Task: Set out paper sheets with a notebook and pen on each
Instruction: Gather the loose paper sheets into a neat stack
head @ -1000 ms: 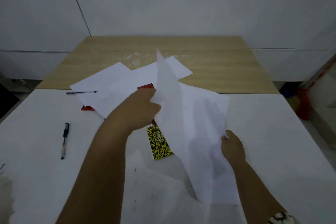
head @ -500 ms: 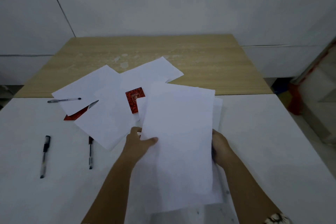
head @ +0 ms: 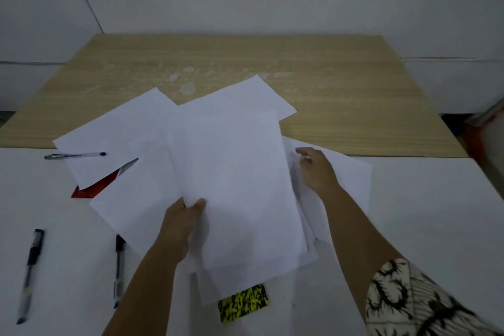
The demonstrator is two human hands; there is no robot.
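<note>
My left hand (head: pixel 183 219) pinches the lower left edge of a white paper sheet (head: pixel 237 183) that lies over a loose pile of sheets. My right hand (head: pixel 317 169) hovers open over another sheet (head: pixel 351 180) at the pile's right side. A yellow-and-black notebook (head: pixel 243 303) pokes out from under the pile's near edge. A red notebook (head: pixel 95 187) shows partly under sheets at the left. One pen (head: pixel 75 155) rests across a far-left sheet (head: pixel 109 139). Two black pens (head: pixel 30 273) (head: pixel 119 270) lie on the white table.
The white table (head: pixel 422 213) meets a wooden table (head: pixel 341 95) behind it, and the far sheets overlap that seam. A white wall stands behind. Something red and white (head: pixel 488 133) sits off the right edge.
The sheet I held has moved up and away over the pile, hiding the small red notebook. My right hand has let go and moved up to the right. The yellow notebook shows again.
</note>
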